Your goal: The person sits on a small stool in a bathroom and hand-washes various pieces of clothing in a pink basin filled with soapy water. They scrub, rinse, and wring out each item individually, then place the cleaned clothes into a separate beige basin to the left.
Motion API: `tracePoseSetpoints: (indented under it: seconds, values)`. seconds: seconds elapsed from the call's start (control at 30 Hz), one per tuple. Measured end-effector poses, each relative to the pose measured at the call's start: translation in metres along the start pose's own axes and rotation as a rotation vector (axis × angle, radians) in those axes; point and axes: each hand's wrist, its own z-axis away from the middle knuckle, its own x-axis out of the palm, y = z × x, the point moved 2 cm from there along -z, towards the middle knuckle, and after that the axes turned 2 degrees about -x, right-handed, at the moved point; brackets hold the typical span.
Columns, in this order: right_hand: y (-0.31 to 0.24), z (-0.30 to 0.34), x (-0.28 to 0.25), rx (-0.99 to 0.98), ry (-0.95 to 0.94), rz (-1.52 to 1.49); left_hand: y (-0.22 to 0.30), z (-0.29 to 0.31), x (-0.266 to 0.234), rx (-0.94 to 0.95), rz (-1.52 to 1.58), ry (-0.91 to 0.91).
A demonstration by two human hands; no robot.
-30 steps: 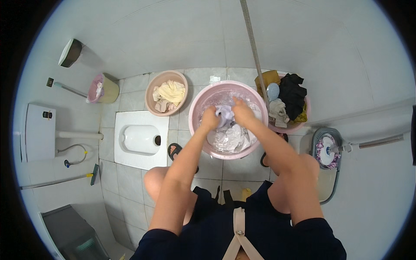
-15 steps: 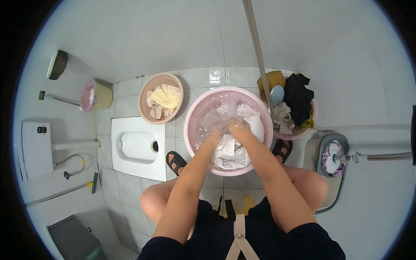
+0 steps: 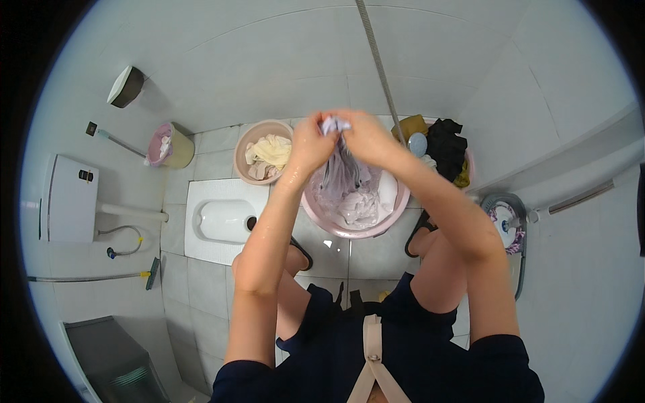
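Both my hands are raised over a pink basin (image 3: 359, 233) of water, gripping a wet, pale lavender garment (image 3: 346, 171) with dark edging. It hangs from my fingers, its lower part reaching down to the basin. My left hand (image 3: 310, 144) is closed round the bunched top, and my right hand (image 3: 369, 138) is closed on the same bunch, close beside it. Wet white cloth (image 3: 361, 208) lies in the water below. What exact kind of garment I hold cannot be made out.
To the left, a smaller beige-pink basin (image 3: 242, 151) holds cream clothes (image 3: 270, 152). At right, dark clothes (image 3: 447, 148) and a blue brush-like oval (image 3: 417, 144) sit under a shower hose (image 3: 379, 64). A squat toilet (image 3: 201, 248), a bin (image 3: 180, 149) and a mop bucket (image 3: 521, 269) stand around.
My hands were down in the basin's water among the white cloth. They have come up and forward, lifting the lavender garment out. The view has shifted slightly.
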Motion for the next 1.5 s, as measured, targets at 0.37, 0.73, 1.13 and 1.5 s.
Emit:
tracePoseSetpoints:
  seconds: [0.37,0.73,1.13,1.5]
  values:
    - [-0.035,0.01,-0.033,-0.013,0.058,-0.073,0.094,0.04,-0.038,-0.018,0.753,-0.189]
    - [0.18,0.119,0.135,0.403,-0.252,0.318,-0.125,0.089,0.074,-0.805,0.981,0.046]
    - [-0.049,0.097,0.055,-0.15,-0.027,-0.198,-0.172,0.11,0.114,-1.331,1.21,-0.097]
    - [-0.079,0.084,0.011,-0.131,0.138,-0.413,-0.132,0.132,0.084,-1.152,1.564,-0.461]
